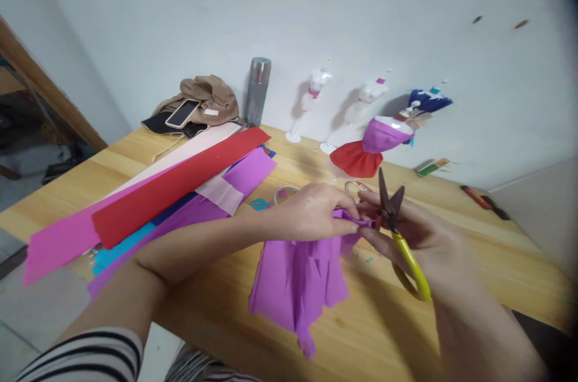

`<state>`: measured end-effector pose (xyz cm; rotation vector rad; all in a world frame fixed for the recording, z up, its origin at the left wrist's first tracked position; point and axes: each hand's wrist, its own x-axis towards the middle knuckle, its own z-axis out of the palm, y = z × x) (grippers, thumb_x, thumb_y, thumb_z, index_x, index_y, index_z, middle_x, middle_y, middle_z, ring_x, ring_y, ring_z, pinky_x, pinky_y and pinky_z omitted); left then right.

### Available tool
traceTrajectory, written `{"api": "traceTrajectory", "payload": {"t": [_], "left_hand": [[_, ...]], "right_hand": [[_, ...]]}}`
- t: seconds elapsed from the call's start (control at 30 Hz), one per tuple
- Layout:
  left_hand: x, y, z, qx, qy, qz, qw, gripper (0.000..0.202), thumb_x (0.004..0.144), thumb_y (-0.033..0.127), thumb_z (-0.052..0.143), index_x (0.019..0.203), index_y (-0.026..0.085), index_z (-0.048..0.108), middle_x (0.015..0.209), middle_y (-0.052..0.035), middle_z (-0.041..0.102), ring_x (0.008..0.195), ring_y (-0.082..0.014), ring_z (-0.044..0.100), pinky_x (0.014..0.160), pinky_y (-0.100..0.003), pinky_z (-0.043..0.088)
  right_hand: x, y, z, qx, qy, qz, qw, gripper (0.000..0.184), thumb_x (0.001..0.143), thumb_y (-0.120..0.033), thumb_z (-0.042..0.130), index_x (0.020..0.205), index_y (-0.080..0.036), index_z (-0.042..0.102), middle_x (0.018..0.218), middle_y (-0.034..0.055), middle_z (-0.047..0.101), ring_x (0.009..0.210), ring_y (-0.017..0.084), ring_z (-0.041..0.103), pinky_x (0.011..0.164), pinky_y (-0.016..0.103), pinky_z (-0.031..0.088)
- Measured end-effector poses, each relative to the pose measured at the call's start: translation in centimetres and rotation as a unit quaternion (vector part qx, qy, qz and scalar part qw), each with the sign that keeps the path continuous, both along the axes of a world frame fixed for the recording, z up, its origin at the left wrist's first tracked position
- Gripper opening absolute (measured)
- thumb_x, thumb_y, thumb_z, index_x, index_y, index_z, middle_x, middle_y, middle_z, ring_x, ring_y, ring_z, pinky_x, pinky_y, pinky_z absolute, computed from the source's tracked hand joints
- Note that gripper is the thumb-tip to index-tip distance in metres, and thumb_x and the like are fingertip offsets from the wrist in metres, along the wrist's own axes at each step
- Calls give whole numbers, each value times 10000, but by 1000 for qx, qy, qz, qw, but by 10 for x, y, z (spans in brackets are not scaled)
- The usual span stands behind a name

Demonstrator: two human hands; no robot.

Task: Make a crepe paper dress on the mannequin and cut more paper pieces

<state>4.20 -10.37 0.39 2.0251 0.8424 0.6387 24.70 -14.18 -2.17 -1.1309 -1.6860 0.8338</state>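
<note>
A piece of purple crepe paper (pixel 311 280), gathered in folds, hangs over the near part of the table. My left hand (pixel 311 213) pinches its upper edge between thumb and fingers. Close by on the right, my right hand (pixel 419 237) holds scissors (pixel 409 261) with yellow handles, their dark blades parted and pointing up, away from the paper. The thumb and fingertips of this hand also grip the paper's gathered edge. Part of the right fingers is hidden behind the scissors.
Strips of crepe paper, a red one (pixel 180 189) on top, lie at left. Small white dress forms (pixel 368 92) stand along the wall, one in a purple top and red skirt (pixel 359 159). A flask (pixel 258 93), phone (pixel 183 113), tape roll (pixel 285 194) and cutter (pixel 476 197) are around.
</note>
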Motion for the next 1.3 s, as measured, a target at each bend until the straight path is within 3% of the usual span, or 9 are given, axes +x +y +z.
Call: {"api": "traceTrajectory", "payload": {"t": [0.17, 0.3, 0.43, 0.67, 0.83, 0.93, 1.03, 1.17, 1.3], "left_hand": [[-1, 2, -2, -22, -35, -4, 999, 106, 837, 258, 680, 835, 152, 677, 863, -5, 666, 847, -141, 598, 745, -249, 415], [-3, 7, -4, -48, -63, -41, 996, 250, 816, 338, 705, 715, 164, 557, 688, 47, 477, 673, -101, 447, 623, -248, 313], [-4, 10, 0, -68, -49, -82, 993, 506, 791, 401, 727, 585, 187, 317, 611, 69, 246, 578, -80, 269, 570, -273, 200], [-10, 14, 0, -51, -17, -105, 993, 434, 819, 455, 669, 599, 181, 413, 631, 52, 344, 597, -91, 326, 562, -280, 229], [-23, 21, 8, -85, -36, -203, 975, 423, 836, 435, 670, 591, 176, 444, 602, 55, 328, 572, -82, 319, 545, -270, 253], [-31, 20, 19, -121, -56, -225, 965, 431, 821, 361, 685, 533, 169, 427, 569, 54, 358, 552, -74, 349, 536, -256, 292], [-36, 20, 25, -168, -100, -182, 964, 313, 791, 334, 715, 576, 153, 578, 613, 25, 524, 590, -89, 478, 558, -243, 379], [-45, 26, 29, -220, -205, -26, 953, 193, 771, 328, 748, 726, 143, 713, 728, -33, 679, 652, -124, 618, 636, -266, 494], [-59, 30, 43, -169, -224, 114, 953, 215, 773, 324, 754, 685, 136, 693, 687, -43, 672, 619, -145, 627, 621, -293, 515]], "right_hand": [[4, 5, -8, -24, 9, -22, 999, 433, 727, -380, 824, 1144, -294, 747, 890, 37, 736, 733, 166, 676, 647, 273, 583], [5, 3, 6, -25, 1, -40, 999, 357, 707, -319, 820, 1059, -288, 773, 709, -12, 643, 634, 126, 584, 585, 232, 517], [10, -2, 23, -16, 1, -68, 998, 296, 705, -289, 812, 999, -290, 786, 734, -3, 661, 649, 132, 591, 596, 234, 509], [37, -6, 28, 38, -6, -196, 980, 288, 653, -252, 836, 937, -288, 808, 847, 32, 720, 732, 193, 635, 635, 295, 514], [39, -4, 28, 71, 7, -223, 972, 298, 640, -270, 841, 936, -293, 805, 920, 25, 704, 810, 191, 625, 671, 300, 490], [28, -3, 27, 71, 18, -224, 972, 274, 655, -254, 824, 928, -280, 804, 854, 27, 701, 759, 185, 624, 639, 300, 511], [18, 0, 28, 44, 49, -191, 979, 274, 661, -229, 826, 930, -266, 794, 773, 21, 697, 672, 179, 638, 591, 311, 545], [14, 3, 31, 31, 87, -187, 978, 284, 650, -234, 838, 926, -231, 773, 694, 21, 695, 581, 178, 637, 559, 341, 568], [14, 1, 32, 35, 82, -187, 978, 300, 641, -250, 854, 932, -246, 782, 702, 17, 704, 568, 178, 641, 540, 340, 565]]}}
